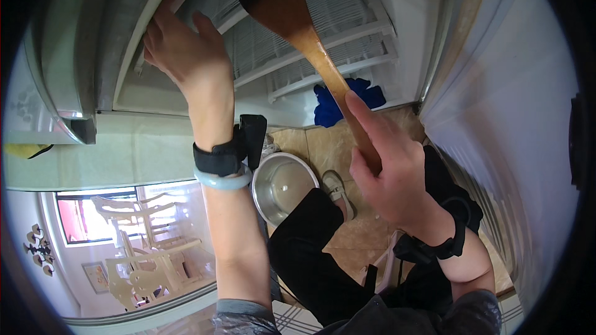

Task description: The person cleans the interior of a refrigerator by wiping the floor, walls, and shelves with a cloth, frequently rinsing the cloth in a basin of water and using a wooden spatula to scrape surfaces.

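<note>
My right hand (391, 172) grips the handle of a wooden spatula (298, 18), whose broad, dark-tipped blade points up over the shelves. My left hand (186, 51) reaches into an open white refrigerator or freezer compartment and touches its left inner edge; its fingertips are partly hidden, so I cannot tell whether they grip anything. White wire shelves (321, 46) fill the compartment. A blue cloth (349, 102) lies at the compartment's bottom edge, partly behind the spatula's handle.
A metal basin (284, 186) stands on the tiled floor beside my knee, near my shoe (336, 188). An open white door (512, 74) is at the right. At the lower left, pale chairs (149, 251) show beyond a glass pane. A yellow cloth (28, 150) is at the far left.
</note>
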